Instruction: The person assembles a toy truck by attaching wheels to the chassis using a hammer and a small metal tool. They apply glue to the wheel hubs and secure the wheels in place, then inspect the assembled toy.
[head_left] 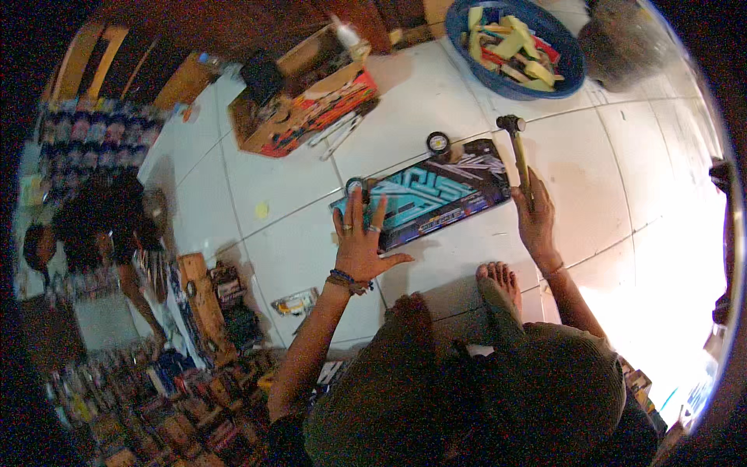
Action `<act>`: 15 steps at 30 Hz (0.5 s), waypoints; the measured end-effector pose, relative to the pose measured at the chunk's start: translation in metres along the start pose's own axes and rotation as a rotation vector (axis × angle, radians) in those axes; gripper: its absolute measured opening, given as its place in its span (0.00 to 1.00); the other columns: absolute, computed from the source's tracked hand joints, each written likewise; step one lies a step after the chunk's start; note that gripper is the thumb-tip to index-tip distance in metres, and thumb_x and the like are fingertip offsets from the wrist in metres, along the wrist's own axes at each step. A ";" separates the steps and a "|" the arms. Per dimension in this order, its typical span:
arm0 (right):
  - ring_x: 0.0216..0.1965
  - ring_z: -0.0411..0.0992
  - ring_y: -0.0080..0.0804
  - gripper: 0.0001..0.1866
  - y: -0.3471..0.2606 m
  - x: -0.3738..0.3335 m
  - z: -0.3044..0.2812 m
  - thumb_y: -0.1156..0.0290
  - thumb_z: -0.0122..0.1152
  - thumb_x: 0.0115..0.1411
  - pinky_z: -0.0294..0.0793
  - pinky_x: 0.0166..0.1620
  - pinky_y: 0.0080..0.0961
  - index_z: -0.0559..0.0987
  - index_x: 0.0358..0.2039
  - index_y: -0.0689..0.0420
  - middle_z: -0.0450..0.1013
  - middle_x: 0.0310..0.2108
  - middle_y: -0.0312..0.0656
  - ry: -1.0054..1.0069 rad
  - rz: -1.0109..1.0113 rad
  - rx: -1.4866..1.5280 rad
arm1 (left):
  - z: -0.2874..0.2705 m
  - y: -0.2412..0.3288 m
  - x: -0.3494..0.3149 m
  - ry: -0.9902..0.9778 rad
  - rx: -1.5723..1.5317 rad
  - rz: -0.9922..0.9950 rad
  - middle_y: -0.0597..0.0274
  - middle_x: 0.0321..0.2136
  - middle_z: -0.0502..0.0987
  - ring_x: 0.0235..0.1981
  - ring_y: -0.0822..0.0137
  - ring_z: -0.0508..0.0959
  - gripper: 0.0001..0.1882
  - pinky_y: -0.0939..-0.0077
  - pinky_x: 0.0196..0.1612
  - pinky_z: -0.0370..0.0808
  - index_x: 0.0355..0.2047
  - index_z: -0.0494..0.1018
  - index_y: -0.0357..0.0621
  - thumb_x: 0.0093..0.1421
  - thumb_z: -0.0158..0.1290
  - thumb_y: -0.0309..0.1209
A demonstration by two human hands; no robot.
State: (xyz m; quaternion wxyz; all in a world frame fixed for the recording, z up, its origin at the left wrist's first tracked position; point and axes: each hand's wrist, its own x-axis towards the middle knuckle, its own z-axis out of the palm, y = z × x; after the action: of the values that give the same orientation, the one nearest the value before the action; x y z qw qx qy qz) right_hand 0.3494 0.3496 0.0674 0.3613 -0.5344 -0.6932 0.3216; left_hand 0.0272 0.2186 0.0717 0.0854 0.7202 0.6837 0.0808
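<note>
On the tiled floor in front of me lies a flat, dark box-like piece [436, 194] with turquoise and white graphics. Small black wheels with pale hubs show along its far side, one [438, 143] at the top and another [354, 186] by my left fingertips. My left hand [359, 237] is open, its fingers spread over the piece's left end; whether they press on it I cannot tell. My right hand [535, 222] grips the handle of a hammer [515, 144] beside the piece's right end, the head pointing away from me.
A blue basin [517, 86] of wood offcuts stands far right. An open cardboard box [311, 117] with dark items sits far left of centre. A yellow-and-white item [296, 302] lies near my left forearm. Another person [101, 226] is at the left, near crowded small objects [156, 412].
</note>
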 end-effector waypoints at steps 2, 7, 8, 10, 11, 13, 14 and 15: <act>0.33 0.79 0.45 0.27 -0.018 -0.003 -0.003 0.67 0.57 0.65 0.78 0.35 0.38 0.65 0.64 0.53 0.78 0.40 0.51 -0.296 0.117 -0.018 | -0.008 -0.019 -0.016 0.087 -0.166 -0.087 0.35 0.70 0.35 0.70 0.35 0.41 0.69 0.36 0.67 0.43 0.71 0.47 0.50 0.35 0.68 0.66; 0.28 0.78 0.48 0.30 -0.061 -0.026 0.035 0.66 0.53 0.67 0.79 0.32 0.42 0.58 0.68 0.48 0.76 0.29 0.51 -0.731 -0.447 -0.154 | -0.017 -0.061 -0.054 -0.004 -1.025 -0.629 0.48 0.64 0.58 0.61 0.52 0.66 0.40 0.54 0.55 0.75 0.67 0.58 0.51 0.57 0.64 0.39; 0.28 0.78 0.50 0.31 -0.069 -0.028 0.042 0.65 0.52 0.68 0.79 0.32 0.44 0.55 0.69 0.46 0.77 0.30 0.52 -0.913 -0.405 -0.281 | -0.013 -0.064 -0.059 0.046 -1.148 -0.648 0.51 0.61 0.62 0.58 0.56 0.70 0.35 0.58 0.53 0.77 0.65 0.60 0.51 0.59 0.62 0.35; 0.27 0.77 0.49 0.33 -0.083 -0.025 0.057 0.64 0.51 0.68 0.79 0.31 0.43 0.51 0.70 0.44 0.76 0.30 0.52 -1.010 -0.499 -0.298 | -0.006 -0.069 -0.063 0.103 -1.378 -0.769 0.57 0.55 0.71 0.51 0.64 0.76 0.25 0.66 0.48 0.81 0.61 0.66 0.51 0.64 0.56 0.28; 0.26 0.77 0.48 0.34 -0.090 -0.024 0.064 0.64 0.50 0.68 0.79 0.31 0.43 0.49 0.71 0.42 0.76 0.30 0.51 -1.105 -0.504 -0.351 | -0.002 -0.071 -0.065 0.112 -1.326 -0.728 0.58 0.54 0.72 0.50 0.64 0.76 0.24 0.67 0.48 0.80 0.60 0.67 0.50 0.64 0.55 0.28; 0.24 0.75 0.46 0.35 -0.103 -0.022 0.074 0.67 0.52 0.66 0.79 0.29 0.38 0.52 0.71 0.39 0.75 0.36 0.48 -1.019 -0.627 -0.317 | 0.004 -0.073 -0.067 0.115 -1.244 -0.652 0.61 0.50 0.76 0.49 0.66 0.77 0.21 0.68 0.49 0.79 0.58 0.69 0.48 0.65 0.54 0.27; 0.23 0.75 0.45 0.35 -0.108 -0.021 0.080 0.68 0.52 0.65 0.79 0.29 0.37 0.53 0.70 0.37 0.75 0.38 0.47 -0.877 -0.731 -0.248 | 0.006 -0.075 -0.067 0.152 -1.250 -0.576 0.62 0.51 0.75 0.48 0.66 0.77 0.19 0.69 0.49 0.79 0.57 0.70 0.46 0.66 0.53 0.27; 0.22 0.74 0.44 0.35 -0.112 -0.022 0.082 0.69 0.52 0.64 0.79 0.26 0.36 0.54 0.70 0.36 0.74 0.38 0.47 -0.775 -0.795 -0.207 | 0.007 -0.076 -0.068 0.149 -1.268 -0.593 0.62 0.51 0.75 0.48 0.65 0.77 0.19 0.69 0.49 0.79 0.57 0.70 0.46 0.65 0.53 0.27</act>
State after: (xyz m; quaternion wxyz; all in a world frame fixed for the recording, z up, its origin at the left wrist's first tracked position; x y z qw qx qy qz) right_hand 0.2268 0.2987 0.1137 0.1195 -0.1078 -0.9511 0.2638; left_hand -0.0481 0.1542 0.0473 0.4600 0.3072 0.6763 0.4864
